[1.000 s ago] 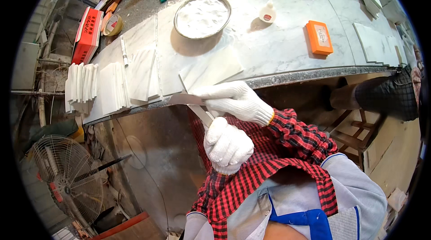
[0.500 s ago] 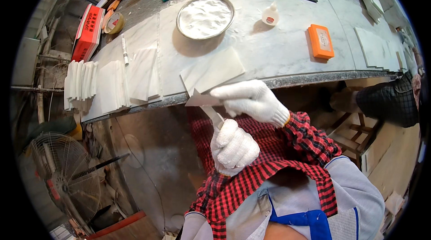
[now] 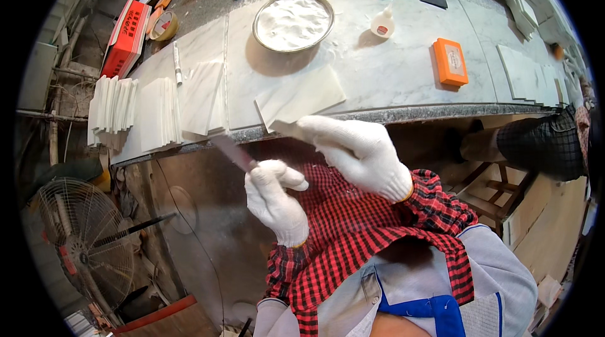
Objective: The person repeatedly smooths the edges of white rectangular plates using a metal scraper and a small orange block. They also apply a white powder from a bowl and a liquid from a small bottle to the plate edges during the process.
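Observation:
Both my hands wear white knitted gloves. Low in front of the bench, my left hand (image 3: 275, 198) is closed round the lower end of a thin flat strip (image 3: 233, 152), which is blurred by motion and points up left toward the bench edge. My right hand (image 3: 356, 151) is higher and to the right, its fingers pinched on a small flat grey piece (image 3: 287, 129) that largely hides behind the fingertips. Just beyond that piece lies a white marble slab (image 3: 301, 96) at the bench's front edge. The two hands are apart.
On the marble-topped bench stand a round metal bowl of white powder (image 3: 293, 20), a small squeeze bottle (image 3: 382, 23) and an orange box (image 3: 450, 61). Stacked white slabs (image 3: 161, 113) line the left. A floor fan (image 3: 88, 242) is at lower left; another person's leg (image 3: 535, 148) is at right.
My left hand has moved left and up, drawing the strip away from the grey piece. The right hand has shifted slightly, still pinching its piece.

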Demonstrator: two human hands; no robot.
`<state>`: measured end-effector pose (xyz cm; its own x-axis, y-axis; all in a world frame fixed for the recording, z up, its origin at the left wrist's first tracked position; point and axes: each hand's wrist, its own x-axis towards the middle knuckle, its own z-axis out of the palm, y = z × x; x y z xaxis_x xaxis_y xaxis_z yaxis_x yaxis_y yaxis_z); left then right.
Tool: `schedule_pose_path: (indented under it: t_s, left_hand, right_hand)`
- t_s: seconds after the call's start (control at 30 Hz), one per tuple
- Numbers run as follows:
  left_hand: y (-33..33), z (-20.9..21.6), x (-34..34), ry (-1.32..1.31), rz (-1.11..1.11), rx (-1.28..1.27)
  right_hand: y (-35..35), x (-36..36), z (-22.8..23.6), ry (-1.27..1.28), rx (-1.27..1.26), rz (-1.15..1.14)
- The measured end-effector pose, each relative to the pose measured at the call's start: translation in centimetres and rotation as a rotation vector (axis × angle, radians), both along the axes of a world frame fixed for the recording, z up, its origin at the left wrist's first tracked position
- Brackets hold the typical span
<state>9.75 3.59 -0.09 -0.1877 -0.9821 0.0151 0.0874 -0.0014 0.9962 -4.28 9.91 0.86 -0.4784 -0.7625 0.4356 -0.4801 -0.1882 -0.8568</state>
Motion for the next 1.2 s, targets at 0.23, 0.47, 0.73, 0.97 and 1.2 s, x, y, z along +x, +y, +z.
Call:
schedule_pose_path:
  t_s: [0.23,0.47,0.73,0.97,1.2]
  left_hand:
    - [-2.5,-0.8,0.6,-0.185,-0.114,0.110]
    - [-3.9,-1.4,2.4,-0.273,-0.144,0.257]
    - [-2.4,-1.2,1.6,-0.116,-0.293,0.388]
    - [-0.7,-1.3,-0.4,-0.132,-0.611,0.434]
    - [1.7,-1.8,-3.6,-0.570,-1.208,-0.192]
  right_hand:
    - [0.8,0.1,2.8,0.333,0.133,0.113]
    - [-2.8,-6.1,1.1,0.193,0.057,-0.300]
    - [-10.0,-13.6,-0.7,0.443,0.369,-0.233]
    - [2.2,-5.3,1.5,-0.078,0.531,-0.289]
    - [6.4,-3.0,-0.6,-0.889,0.547,-0.043]
